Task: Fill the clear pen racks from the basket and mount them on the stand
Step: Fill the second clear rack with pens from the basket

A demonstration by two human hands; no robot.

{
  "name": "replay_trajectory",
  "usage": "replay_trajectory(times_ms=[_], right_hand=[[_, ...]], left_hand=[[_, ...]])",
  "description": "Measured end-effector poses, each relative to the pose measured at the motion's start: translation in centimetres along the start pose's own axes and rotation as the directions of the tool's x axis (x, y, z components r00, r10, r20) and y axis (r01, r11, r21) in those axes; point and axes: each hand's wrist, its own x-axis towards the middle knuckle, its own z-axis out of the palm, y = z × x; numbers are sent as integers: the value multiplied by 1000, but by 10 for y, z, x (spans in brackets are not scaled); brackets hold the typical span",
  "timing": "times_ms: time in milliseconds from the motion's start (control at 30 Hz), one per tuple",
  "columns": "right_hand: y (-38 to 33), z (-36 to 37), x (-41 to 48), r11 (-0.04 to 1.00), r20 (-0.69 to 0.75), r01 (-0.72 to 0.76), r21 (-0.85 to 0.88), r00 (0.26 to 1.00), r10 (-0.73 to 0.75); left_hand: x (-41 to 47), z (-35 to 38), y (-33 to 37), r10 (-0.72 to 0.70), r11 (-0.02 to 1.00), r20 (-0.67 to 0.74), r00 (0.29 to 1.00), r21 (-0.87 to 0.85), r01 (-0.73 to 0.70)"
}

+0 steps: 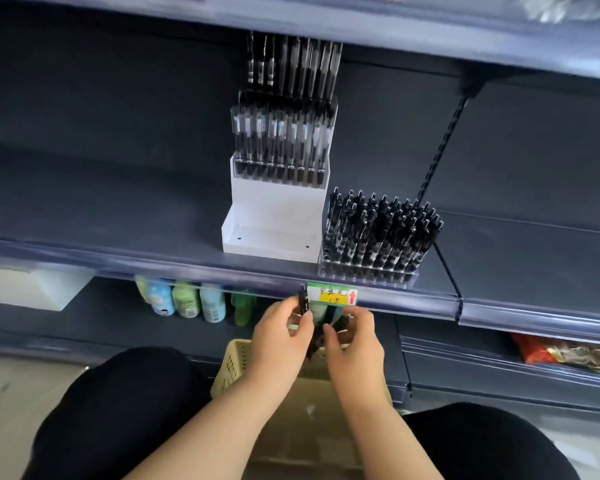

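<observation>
A white stepped stand (274,220) sits on the dark shelf, with clear racks of black pens (283,140) mounted on its upper tiers and its lowest step bare. Beside it on the right stands a clear pen rack (374,244) full of black pens. Below the shelf edge, my left hand (281,334) and my right hand (355,337) together hold a bunch of black pens (314,336) above a cream plastic basket (234,365) between my knees. One pen sticks up from my left hand's fingers.
A green and yellow price label (333,295) is clipped to the shelf edge just above my hands. Small coloured bottles (187,301) stand on the lower shelf at left. A red packet (565,353) lies at lower right. A white box (28,289) sits at far left.
</observation>
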Motion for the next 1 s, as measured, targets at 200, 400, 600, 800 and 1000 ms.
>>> replay_trajectory(times_ms=[200, 400, 600, 800, 1000], right_hand=[[-41, -21, 35, 991, -4, 115, 64, 993, -115], [-97, -44, 91, 930, -71, 367, 1, 928, -366], [-126, -57, 151, 849, -24, 489, -202, 864, -503], [-108, -44, 167, 831, 55, 452, -324, 886, -460], [-105, -37, 171, 798, 58, 481, -363, 866, -496]], left_hand=[[46, -18, 32, 76, 991, -34, 997, -110, -79], [107, -22, 57, 200, 964, -143, 969, -146, -221], [145, -22, 57, 110, 950, -167, 980, -271, -153], [147, -22, 58, 56, 927, -186, 981, -354, -120], [148, -20, 61, 45, 910, -198, 979, -396, -122]])
